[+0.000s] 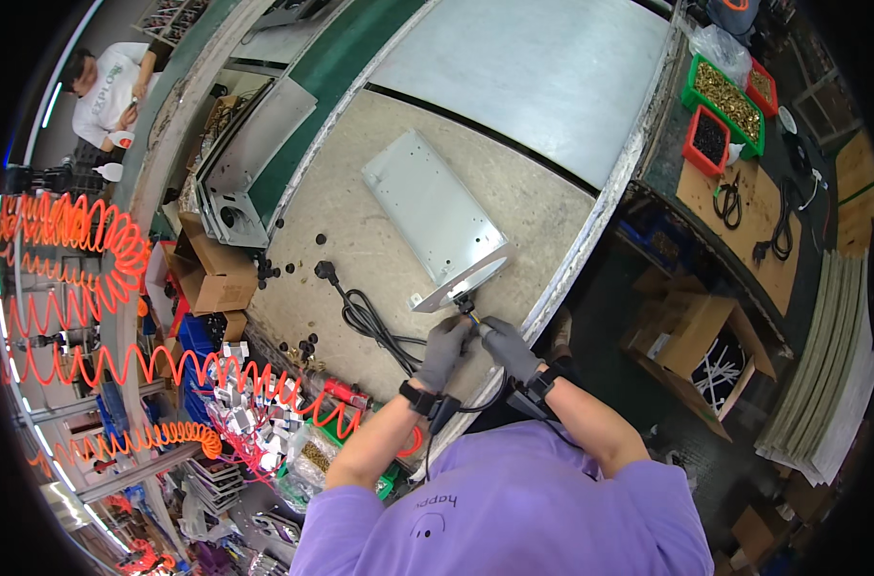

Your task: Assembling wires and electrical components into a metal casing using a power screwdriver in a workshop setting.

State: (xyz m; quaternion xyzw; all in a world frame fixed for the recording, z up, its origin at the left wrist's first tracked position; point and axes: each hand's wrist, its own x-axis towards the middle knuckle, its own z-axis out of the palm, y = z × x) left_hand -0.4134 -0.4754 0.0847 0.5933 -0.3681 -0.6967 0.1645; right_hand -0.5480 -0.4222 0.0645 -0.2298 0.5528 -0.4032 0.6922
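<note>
Wires (pixel 468 309) protrude from the near end of the grey metal housing (pixel 435 216), which lies flat on the table (pixel 552 206) close to its front edge. Both gloved hands meet at these wires: the left hand (pixel 444 348) and the right hand (pixel 509 348) each pinch them with closed fingertips. A black power cord (pixel 365 317) lies coiled just left of the hands.

- Metal housing (pixel 435 213): flat grey sheet-metal box with small holes, lying slantwise on the speckled workbench, its flanged open end toward the person.
- Black power cable (pixel 370 322): loosely coiled beside the housing, plug lying free, wire ends at the housing's open end.
</note>
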